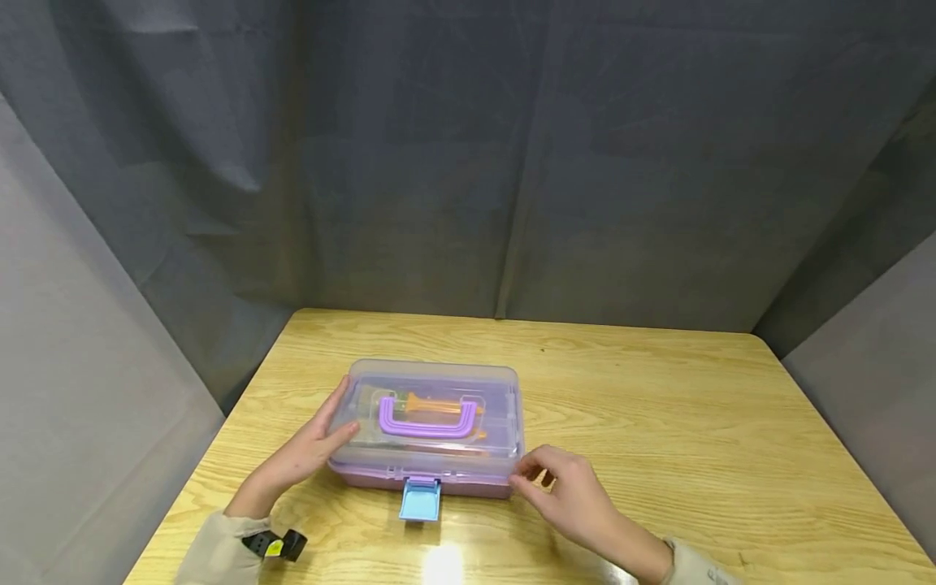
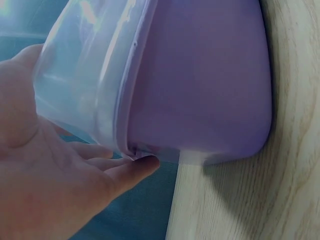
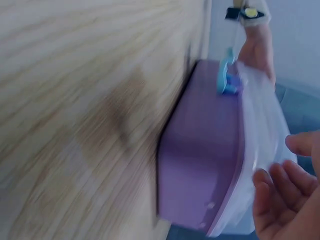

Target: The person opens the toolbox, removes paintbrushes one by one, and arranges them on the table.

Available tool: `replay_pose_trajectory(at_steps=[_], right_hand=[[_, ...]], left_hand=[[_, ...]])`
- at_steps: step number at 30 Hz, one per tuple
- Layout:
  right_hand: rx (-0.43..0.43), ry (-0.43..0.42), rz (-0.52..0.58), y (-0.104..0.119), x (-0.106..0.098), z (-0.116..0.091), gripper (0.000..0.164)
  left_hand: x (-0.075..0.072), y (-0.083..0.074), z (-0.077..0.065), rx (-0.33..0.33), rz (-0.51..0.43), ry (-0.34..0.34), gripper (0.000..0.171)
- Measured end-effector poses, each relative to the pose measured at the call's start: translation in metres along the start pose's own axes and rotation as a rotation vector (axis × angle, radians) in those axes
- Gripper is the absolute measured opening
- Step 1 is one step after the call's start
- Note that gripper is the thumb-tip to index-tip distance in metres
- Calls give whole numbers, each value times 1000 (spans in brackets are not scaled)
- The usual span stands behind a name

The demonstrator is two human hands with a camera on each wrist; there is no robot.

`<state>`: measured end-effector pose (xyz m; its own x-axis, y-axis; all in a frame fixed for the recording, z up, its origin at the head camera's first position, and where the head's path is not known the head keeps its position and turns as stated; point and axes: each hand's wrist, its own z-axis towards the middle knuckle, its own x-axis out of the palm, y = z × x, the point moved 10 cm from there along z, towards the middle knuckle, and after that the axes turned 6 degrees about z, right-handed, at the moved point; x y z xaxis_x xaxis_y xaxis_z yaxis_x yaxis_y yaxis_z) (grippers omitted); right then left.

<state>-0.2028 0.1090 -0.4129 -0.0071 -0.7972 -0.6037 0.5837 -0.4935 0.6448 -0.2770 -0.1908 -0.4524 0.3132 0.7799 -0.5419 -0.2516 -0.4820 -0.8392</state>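
A purple plastic storage box (image 1: pixel 468 489) with a clear lid (image 1: pixel 439 370) stands on the table, lid down. Its blue front latch (image 1: pixel 420 501) is flipped outward, and a purple handle (image 1: pixel 427 431) lies flat on top. Orange-handled items (image 1: pixel 431 405) show through the lid. My left hand (image 1: pixel 303 455) rests along the lid's left side, thumb on top; the left wrist view shows fairly straight fingers (image 2: pixel 132 175) by the rim. My right hand (image 1: pixel 574 496) is by the front right corner; in the right wrist view its loosely bent fingers (image 3: pixel 287 185) hold nothing.
The wood-grain table (image 1: pixel 658 406) extends to the right of and behind the box. A dark grey curtain (image 1: pixel 409 179) hangs along the back edge, with light grey panels (image 1: pixel 73 366) at the sides. The left wrist carries a black strap (image 1: pixel 274 544).
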Motion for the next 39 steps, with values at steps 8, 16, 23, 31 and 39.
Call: replay_pose_trajectory(at_steps=[8, 16, 23, 31, 39], right_hand=[[213, 69, -16, -39, 11, 4, 80], [126, 173, -43, -35, 28, 3, 101], [101, 164, -99, -30, 24, 7, 98], [-66, 71, -276, -10, 6, 15, 95], [-356, 75, -327, 12, -3, 21, 79]], left_hand=[[-2, 9, -3, -76, -46, -6, 86], [5, 16, 3, 2, -149, 25, 121], [1, 10, 7, 44, -168, -11, 115], [-8, 2, 6, -23, -123, -50, 101], [-6, 12, 3, -41, -126, -10, 99]])
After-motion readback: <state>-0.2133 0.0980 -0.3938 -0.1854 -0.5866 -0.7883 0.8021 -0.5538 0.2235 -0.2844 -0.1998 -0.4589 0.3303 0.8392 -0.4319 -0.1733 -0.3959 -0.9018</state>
